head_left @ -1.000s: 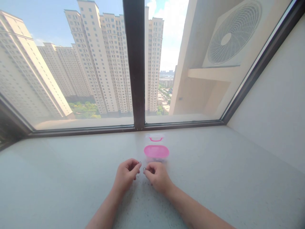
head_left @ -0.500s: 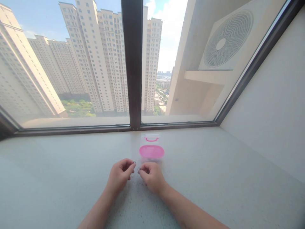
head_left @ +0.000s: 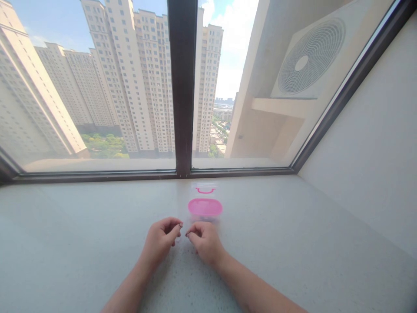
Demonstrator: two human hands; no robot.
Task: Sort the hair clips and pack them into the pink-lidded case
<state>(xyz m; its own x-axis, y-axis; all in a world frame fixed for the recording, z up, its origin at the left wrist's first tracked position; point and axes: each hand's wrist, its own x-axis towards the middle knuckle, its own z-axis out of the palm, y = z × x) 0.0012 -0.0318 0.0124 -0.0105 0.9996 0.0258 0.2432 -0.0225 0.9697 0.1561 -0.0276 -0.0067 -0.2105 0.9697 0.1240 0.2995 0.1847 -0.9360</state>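
My left hand (head_left: 160,238) is closed in a pinch, with a tiny dark ring (head_left: 181,224) at its fingertips. Opposite it, my right hand (head_left: 207,241) pinches another small dark ring (head_left: 186,234) between thumb and forefinger. A narrow gap separates the two hands, both held low over the pale sill. Just beyond them stands a small clear box with a pink rim (head_left: 205,207). Its transparent lid with a pink handle (head_left: 205,191) appears behind it. Dark bits show faintly through the box's front, too blurred to name.
The speckled pale sill (head_left: 286,234) spreads around the hands. At its back runs a dark window frame (head_left: 184,167), with tall buildings outside. A white wall (head_left: 368,143) rises on the right. An air-conditioner unit (head_left: 309,58) is mounted outside the glass.
The view has shifted slightly, moving the box and hands a little left in the picture. Both rings look turned, showing less of their loops. Both hands keep their pinch.
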